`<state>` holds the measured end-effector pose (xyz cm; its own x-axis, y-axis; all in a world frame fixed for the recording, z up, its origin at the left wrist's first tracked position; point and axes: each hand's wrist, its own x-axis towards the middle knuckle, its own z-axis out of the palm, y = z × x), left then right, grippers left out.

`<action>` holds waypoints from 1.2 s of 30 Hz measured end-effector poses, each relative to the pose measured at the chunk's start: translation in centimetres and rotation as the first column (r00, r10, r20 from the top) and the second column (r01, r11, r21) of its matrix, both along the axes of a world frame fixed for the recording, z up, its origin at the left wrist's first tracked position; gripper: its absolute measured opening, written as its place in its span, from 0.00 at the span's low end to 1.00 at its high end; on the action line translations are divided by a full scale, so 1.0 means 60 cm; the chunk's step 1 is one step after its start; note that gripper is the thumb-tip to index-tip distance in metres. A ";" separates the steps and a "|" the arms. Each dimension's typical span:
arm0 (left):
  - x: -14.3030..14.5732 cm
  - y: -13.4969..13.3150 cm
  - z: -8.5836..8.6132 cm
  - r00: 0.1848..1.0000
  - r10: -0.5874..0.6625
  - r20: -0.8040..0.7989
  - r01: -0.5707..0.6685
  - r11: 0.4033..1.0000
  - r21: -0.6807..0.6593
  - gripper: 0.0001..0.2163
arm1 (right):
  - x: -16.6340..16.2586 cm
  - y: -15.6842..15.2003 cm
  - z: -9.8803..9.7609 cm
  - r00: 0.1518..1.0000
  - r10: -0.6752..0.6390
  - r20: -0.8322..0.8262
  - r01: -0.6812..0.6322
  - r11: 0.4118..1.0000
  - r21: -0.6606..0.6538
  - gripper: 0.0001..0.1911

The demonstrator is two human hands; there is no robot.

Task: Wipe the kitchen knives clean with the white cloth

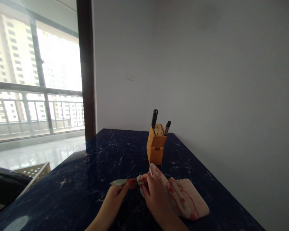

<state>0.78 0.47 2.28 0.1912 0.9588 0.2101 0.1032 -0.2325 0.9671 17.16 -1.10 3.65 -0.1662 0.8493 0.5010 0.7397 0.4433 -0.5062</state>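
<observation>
My left hand (120,194) is closed around a small knife (119,182), whose pale blade points left, low over the table. Its handle is mostly hidden by my fingers. Close beside it, my right hand (154,194) pinches a white and pink cloth (186,199) with red line drawings. A fold of that cloth reaches the handle end of the knife; whether it wraps the handle I cannot tell. The rest of the cloth spreads to the right of my right wrist. Just beyond my hands stands a wooden knife block (156,147), upright, holding a black-handled knife (154,118) and another handled tool (167,128).
The dark blue marbled table (115,150) runs back to a grey wall (214,96) along its right and far sides. At lower left are a black item (7,189) and a light perforated chair or basket (36,175). A large window (38,64) fills the left.
</observation>
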 end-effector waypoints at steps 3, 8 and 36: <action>0.001 -0.003 0.006 0.998 0.053 0.030 -0.051 0.996 -0.073 0.14 | -0.001 -0.003 0.003 0.999 -0.052 -0.005 0.052 0.999 -0.016 0.09; -0.001 0.000 0.002 0.998 0.017 0.052 -0.015 0.999 -0.034 0.12 | -0.004 0.001 0.000 0.995 0.086 -0.045 -0.087 0.996 -0.021 0.11; 0.005 -0.005 0.008 0.980 0.157 0.121 -0.149 0.986 -0.077 0.06 | -0.005 -0.003 0.013 0.996 -0.056 0.077 0.055 0.998 0.009 0.11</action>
